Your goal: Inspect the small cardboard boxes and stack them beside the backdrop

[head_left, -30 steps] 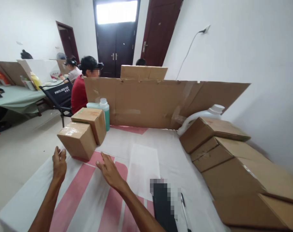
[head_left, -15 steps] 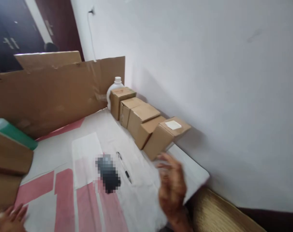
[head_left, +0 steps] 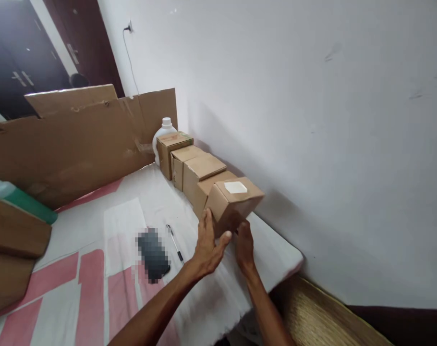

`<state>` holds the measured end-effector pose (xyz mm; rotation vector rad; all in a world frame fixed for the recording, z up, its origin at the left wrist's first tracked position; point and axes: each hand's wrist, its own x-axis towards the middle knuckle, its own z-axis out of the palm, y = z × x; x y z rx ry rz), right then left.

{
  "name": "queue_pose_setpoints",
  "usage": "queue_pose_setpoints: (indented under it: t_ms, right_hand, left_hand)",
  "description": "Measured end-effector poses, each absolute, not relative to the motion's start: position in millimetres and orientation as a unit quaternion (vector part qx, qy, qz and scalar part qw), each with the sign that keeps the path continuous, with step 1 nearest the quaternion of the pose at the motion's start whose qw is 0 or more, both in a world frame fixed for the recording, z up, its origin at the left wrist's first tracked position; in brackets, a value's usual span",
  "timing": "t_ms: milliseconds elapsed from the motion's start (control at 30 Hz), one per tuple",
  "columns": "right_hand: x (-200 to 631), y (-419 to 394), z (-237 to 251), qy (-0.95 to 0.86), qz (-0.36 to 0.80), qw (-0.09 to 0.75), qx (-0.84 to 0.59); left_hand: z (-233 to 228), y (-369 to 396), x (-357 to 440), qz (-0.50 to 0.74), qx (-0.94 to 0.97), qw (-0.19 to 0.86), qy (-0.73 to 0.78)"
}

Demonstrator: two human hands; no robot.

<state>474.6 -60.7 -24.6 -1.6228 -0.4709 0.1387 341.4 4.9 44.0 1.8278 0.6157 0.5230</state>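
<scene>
A brown cardboard box [head_left: 233,204] with a white label [head_left: 236,187] on top is at the near end of a row of boxes, turned at an angle and slightly tilted. My left hand [head_left: 209,247] grips its near left side, fingers along the face and thumb by the lower edge. At the lower right, my right hand [head_left: 245,245] has its fingers curled against the box, fingertips partly hidden. Left of my hands, a pen [head_left: 175,244] and a dark, pixelated flat object [head_left: 152,254] lie on the red-and-white cloth [head_left: 91,288].
More cardboard boxes [head_left: 204,166] line the wall behind, with a white jug [head_left: 165,129] at the far end. An upright cardboard panel [head_left: 81,139] borders the back. At left are a green-filled bottle [head_left: 24,199] and other boxes [head_left: 17,230]. The wall [head_left: 330,144] bounds the right.
My left hand has come across from the lower left to the labelled box. My right hand has moved in against it, and the box has shifted left and turned.
</scene>
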Motion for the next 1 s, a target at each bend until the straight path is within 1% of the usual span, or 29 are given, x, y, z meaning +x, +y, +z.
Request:
queue_pose_setpoints:
  t_ms: [67, 167, 233, 300, 333, 433, 500, 633, 733, 800, 867, 1000]
  right_hand:
    - [437.1, -76.5, -26.8, -0.206, 0.043, 0.655, -0.726]
    - [379.3, -95.3, -25.7, -0.262, 0.019, 0.634, -0.727]
    - [338.1, -95.4, -24.4, -0.329, 0.039, 0.615, -0.716]
    - [295.9, -84.6, -23.4, -0.408, 0.083, 0.604, -0.68]
    - [275.7, -76.4, -23.4, -0.445, 0.107, 0.601, -0.655]
    - [226.6, -49.7, -27.5, -0.53, 0.165, 0.59, -0.586]
    - [207.7, -34.8, -34.6, -0.581, 0.177, 0.575, -0.549]
    - [200.9, -15.1, -50.2, -0.626, 0.188, 0.536, -0.534]
    - [207.8, -4.9, -51.1, -0.619, 0.223, 0.526, -0.539]
    - [213.1, 2.4, -44.0, -0.603, 0.272, 0.529, -0.531]
    - [219.7, 10.8, -32.1, -0.564, 0.35, 0.53, -0.528]
    - [235.3, 24.6, -11.2, -0.479, 0.51, 0.527, -0.482]
  left_hand:
    - [44.6, -1.1, 323.0, 0.231, 0.779, 0.528, 0.246]
    - [45.1, -13.2, 257.2, 0.275, 0.798, 0.483, 0.233]
    - [39.9, -20.0, 201.1, 0.308, 0.782, 0.445, 0.309]
    - [28.7, -22.7, 146.1, 0.369, 0.717, 0.391, 0.445]
    - [21.7, -22.1, 121.2, 0.385, 0.692, 0.369, 0.487]
    - [3.7, -14.2, 63.3, 0.427, 0.619, 0.312, 0.581]
    - [-2.3, -6.0, 38.9, 0.45, 0.57, 0.295, 0.621]
    - [-1.7, 8.7, 15.2, 0.482, 0.516, 0.293, 0.645]
    - [2.9, 10.8, 13.0, 0.458, 0.554, 0.332, 0.611]
    - [6.5, 7.4, 16.2, 0.441, 0.598, 0.334, 0.58]
    - [11.3, 1.5, 20.2, 0.427, 0.652, 0.294, 0.553]
    - [26.9, -12.3, 25.1, 0.374, 0.757, 0.166, 0.509]
